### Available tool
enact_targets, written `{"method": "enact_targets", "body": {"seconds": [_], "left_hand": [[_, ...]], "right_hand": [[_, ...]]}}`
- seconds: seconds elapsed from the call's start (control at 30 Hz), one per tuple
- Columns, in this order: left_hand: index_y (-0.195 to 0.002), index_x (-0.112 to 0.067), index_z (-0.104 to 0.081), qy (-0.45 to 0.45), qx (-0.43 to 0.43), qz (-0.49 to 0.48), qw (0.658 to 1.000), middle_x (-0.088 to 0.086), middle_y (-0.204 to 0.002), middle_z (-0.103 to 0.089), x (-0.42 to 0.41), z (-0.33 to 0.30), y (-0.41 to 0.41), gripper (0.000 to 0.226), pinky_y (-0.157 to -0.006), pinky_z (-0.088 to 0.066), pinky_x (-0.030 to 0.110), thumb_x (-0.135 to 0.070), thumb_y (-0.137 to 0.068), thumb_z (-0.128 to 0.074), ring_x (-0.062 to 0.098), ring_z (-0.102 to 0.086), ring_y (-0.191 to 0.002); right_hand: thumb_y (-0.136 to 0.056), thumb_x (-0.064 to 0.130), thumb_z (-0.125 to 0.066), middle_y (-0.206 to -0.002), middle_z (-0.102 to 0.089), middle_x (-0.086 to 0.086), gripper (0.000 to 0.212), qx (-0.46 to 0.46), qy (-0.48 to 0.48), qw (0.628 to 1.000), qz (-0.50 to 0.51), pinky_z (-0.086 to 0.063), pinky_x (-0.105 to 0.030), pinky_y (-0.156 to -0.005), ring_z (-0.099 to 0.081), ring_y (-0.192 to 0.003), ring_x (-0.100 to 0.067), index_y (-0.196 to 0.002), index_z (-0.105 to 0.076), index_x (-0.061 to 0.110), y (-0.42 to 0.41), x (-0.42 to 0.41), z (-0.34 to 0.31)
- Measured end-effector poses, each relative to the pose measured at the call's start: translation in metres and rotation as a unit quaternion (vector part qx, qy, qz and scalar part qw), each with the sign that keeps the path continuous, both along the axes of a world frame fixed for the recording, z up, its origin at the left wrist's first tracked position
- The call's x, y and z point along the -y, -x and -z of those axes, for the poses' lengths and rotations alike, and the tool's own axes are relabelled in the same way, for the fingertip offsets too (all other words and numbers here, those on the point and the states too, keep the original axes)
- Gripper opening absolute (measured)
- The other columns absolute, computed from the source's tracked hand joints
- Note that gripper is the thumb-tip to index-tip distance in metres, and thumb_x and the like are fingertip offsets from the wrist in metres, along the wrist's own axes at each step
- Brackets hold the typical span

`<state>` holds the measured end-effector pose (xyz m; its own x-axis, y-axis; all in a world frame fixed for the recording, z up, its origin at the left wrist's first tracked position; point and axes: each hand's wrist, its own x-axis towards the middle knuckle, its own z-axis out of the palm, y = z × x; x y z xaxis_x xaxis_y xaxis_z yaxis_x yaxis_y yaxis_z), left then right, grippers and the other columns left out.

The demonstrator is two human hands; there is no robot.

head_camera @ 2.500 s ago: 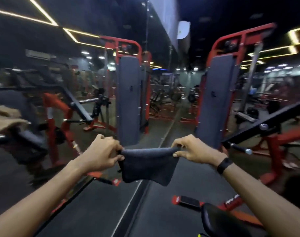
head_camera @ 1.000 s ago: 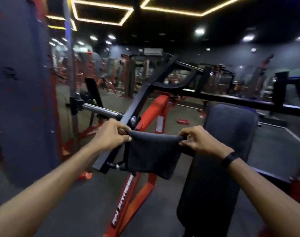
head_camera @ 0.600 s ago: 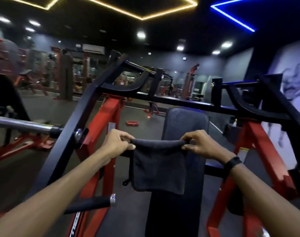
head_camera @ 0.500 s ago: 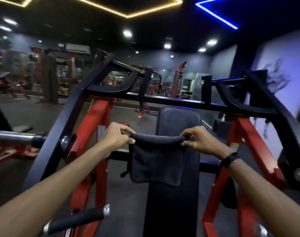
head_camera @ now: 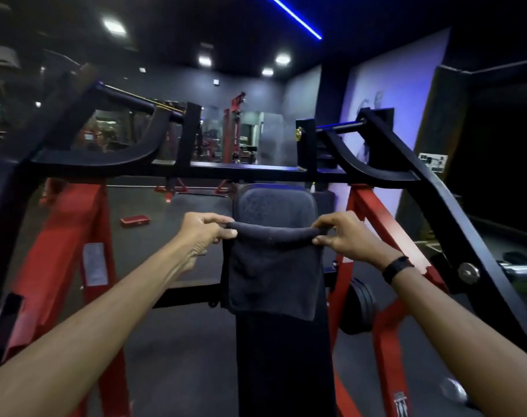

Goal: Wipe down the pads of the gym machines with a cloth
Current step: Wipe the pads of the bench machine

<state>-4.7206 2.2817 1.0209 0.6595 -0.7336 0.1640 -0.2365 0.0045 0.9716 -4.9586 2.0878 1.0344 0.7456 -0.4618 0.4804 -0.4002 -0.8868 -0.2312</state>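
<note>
The left hand (head_camera: pixel 203 233) pinches the cloth's (head_camera: pixel 272 270) left top corner, fingers curled round the rolled edge; the cloth hangs stretched between both hands, its top edge running left to right. Directly behind and below it stands one pad (head_camera: pixel 275 207), long axis upright, its top showing above the cloth. The right hand (head_camera: pixel 345 237) pinches the right corner likewise. Both hands look equally near the pad. Count: one cloth, one pad, two hands.

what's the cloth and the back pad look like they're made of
Cloth: soft dark grey fabric, likely terry or microfibre; it drapes limply from the left hand and right hand with a fuzzy matte surface. Back pad: probably vinyl-covered foam; rounded corners, dull grained sheen.
</note>
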Motion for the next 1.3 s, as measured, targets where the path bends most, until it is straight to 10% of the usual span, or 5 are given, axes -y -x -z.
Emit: {"method": "enact_targets", "body": {"seconds": [0.4,0.73,0.93,1.07,1.3], "left_hand": [[-0.079,-0.022,-0.072,0.092,0.073,0.022,0.993,-0.003,-0.070,-0.063,0.084,-0.002,-0.055,0.026,-0.074,-0.049,0.025,0.002,-0.075,-0.082,0.012,-0.059,-0.070],[-0.085,-0.016,-0.072,0.185,-0.027,-0.043,0.981,-0.003,-0.080,-0.067,0.151,-0.036,-0.096,0.022,-0.066,-0.046,0.016,0.001,-0.075,-0.082,0.007,-0.059,-0.070],[-0.120,-0.009,-0.063,0.140,-0.007,-0.044,0.989,0.008,-0.114,-0.065,0.208,-0.035,-0.135,0.041,-0.087,-0.049,0.029,-0.017,-0.084,-0.080,0.020,-0.062,-0.098],[-0.125,-0.007,-0.055,0.183,-0.030,-0.038,0.982,0.009,-0.124,-0.060,0.241,0.004,-0.123,0.058,-0.101,-0.044,0.036,-0.052,-0.089,-0.059,0.027,-0.057,-0.119],[-0.130,-0.015,-0.052,0.372,-0.080,-0.092,0.920,-0.003,-0.120,-0.059,0.269,0.029,-0.131,0.056,-0.096,-0.041,0.020,-0.054,-0.089,-0.042,0.006,-0.057,-0.108]], "right_hand": [[-0.083,0.021,-0.076,-0.099,-0.073,0.000,0.017,0.097,0.060,0.960,0.255,-0.047,-0.032,-0.072,-0.066,-0.095,-0.023,-0.100,-0.077,0.024,-0.044,-0.003,-0.016],[-0.089,-0.014,-0.056,-0.074,-0.070,-0.013,0.025,0.356,-0.194,0.905,0.126,-0.063,-0.038,-0.066,-0.075,-0.064,-0.024,-0.088,-0.066,0.009,-0.117,0.048,-0.037],[-0.083,0.046,-0.067,-0.132,-0.061,-0.015,0.069,0.262,-0.172,0.945,0.092,-0.045,-0.041,-0.108,-0.062,-0.116,-0.023,-0.141,-0.047,0.016,-0.186,0.083,-0.036],[-0.090,0.071,-0.034,-0.169,0.002,-0.006,0.074,0.034,0.009,0.995,0.095,0.003,-0.073,-0.114,0.005,-0.152,-0.041,-0.156,-0.017,0.043,-0.249,0.090,0.019],[-0.085,0.074,-0.036,-0.125,-0.060,0.005,0.054,0.121,0.183,0.966,0.139,-0.015,-0.074,-0.108,-0.042,-0.130,-0.033,-0.119,-0.061,0.040,-0.275,0.107,0.022]]}}
